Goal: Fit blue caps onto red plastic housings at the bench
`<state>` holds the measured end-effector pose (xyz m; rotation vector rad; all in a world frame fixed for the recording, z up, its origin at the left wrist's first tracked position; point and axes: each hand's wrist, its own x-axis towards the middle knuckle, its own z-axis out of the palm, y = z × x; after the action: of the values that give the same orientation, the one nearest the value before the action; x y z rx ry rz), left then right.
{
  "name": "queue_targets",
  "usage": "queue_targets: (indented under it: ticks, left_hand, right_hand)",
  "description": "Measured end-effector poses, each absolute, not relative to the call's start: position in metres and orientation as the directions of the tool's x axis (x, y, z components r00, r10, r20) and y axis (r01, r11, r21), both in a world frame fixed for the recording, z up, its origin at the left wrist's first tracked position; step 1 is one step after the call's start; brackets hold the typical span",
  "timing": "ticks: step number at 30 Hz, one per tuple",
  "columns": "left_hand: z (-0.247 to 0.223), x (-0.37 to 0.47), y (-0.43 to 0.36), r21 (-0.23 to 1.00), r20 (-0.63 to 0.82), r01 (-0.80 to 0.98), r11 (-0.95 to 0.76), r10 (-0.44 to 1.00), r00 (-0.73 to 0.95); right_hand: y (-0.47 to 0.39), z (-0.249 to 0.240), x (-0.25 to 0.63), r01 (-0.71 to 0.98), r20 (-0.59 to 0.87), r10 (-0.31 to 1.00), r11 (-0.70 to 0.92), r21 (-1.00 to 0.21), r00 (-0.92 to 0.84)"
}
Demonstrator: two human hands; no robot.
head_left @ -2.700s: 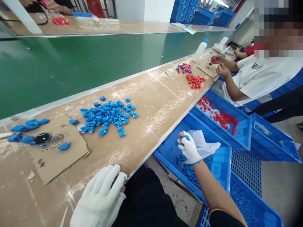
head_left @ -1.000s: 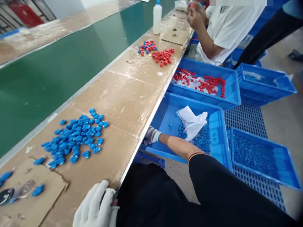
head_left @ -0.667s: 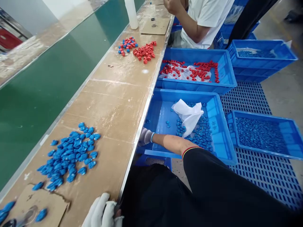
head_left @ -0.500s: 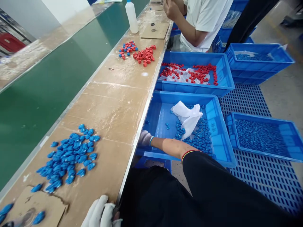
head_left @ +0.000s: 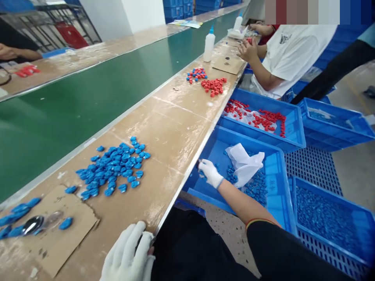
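Observation:
My left hand (head_left: 129, 251), in a white glove, rests with its fingers spread on the near edge of the brown worktable (head_left: 164, 128); it holds nothing. My right hand (head_left: 208, 171), also gloved, is over the left part of a blue bin (head_left: 277, 187) beside the table, its fingers closed round a small dark thing too small to name. In that bin a white cloth (head_left: 244, 162) lies over small blue pieces (head_left: 254, 189). A pile of blue pieces (head_left: 114, 166) sits on the table ahead of my left hand. Further left, one blue piece (head_left: 66, 223) lies on cardboard (head_left: 67, 249).
A green belt (head_left: 88, 105) runs along the table's far side. Red pieces (head_left: 213, 86) and a white bottle (head_left: 209, 46) stand further along. A person in a white shirt (head_left: 301, 50) sits beyond a bin of red pieces (head_left: 299, 130). More blue bins (head_left: 336, 195) are at right.
The view has tilted up and turned left. My right hand, earlier partly hidden at the table edge, now shows above the bin. My left hand remains on the table edge.

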<state>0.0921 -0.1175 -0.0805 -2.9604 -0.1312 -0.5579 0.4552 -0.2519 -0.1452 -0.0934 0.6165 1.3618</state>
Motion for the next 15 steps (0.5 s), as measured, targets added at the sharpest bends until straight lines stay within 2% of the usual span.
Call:
queue_targets:
  ticks: [1, 3, 5, 6, 8, 10, 12, 15]
  left_hand:
    - [-0.079, 0.093, -0.12, -0.09, 0.366, 0.126, -0.988, 0.085, 0.927]
    - [-0.075, 0.096, -0.127, -0.032, 0.373, 0.182, -0.983, 0.158, 0.914]
    - [-0.071, 0.1, -0.136, 0.053, 0.398, 0.244, -0.968, 0.244, 0.884]
    - [-0.068, 0.103, -0.14, 0.093, 0.414, 0.263, -0.96, 0.278, 0.867]
    - [-0.063, 0.108, -0.145, 0.146, 0.414, 0.281, -0.949, 0.317, 0.854]
    - [-0.057, 0.111, -0.145, 0.186, 0.38, 0.292, -0.938, 0.342, 0.86]
    - [-0.051, 0.112, -0.143, 0.234, 0.356, 0.302, -0.924, 0.371, 0.858]
    - [-0.043, 0.104, -0.149, 0.314, 0.453, 0.284, -0.906, 0.406, 0.793]
  right_hand:
    - [-0.266, -0.138, 0.455, -0.954, -0.57, 0.793, 0.296, 0.051, 0.215]
    - [-0.29, -0.116, 0.459, -0.877, -0.616, 0.627, 0.295, -0.38, 0.477]
    - [-0.3, -0.086, 0.465, -0.699, -0.511, 0.553, 0.197, -0.687, 0.658]
    - [-0.297, -0.069, 0.468, -0.605, -0.442, 0.554, 0.146, -0.782, 0.705]
    - [-0.27, -0.039, 0.469, -0.382, -0.277, 0.632, 0.033, -0.924, 0.724]
    - [-0.22, -0.017, 0.458, 0.008, -0.037, 0.77, -0.055, -0.998, 0.637]
    - [-0.155, -0.005, 0.436, 0.4, 0.166, 0.882, -0.028, -0.916, 0.441]
    - [-0.059, -0.003, 0.397, 0.6, 0.268, 0.938, 0.086, -0.796, 0.22]
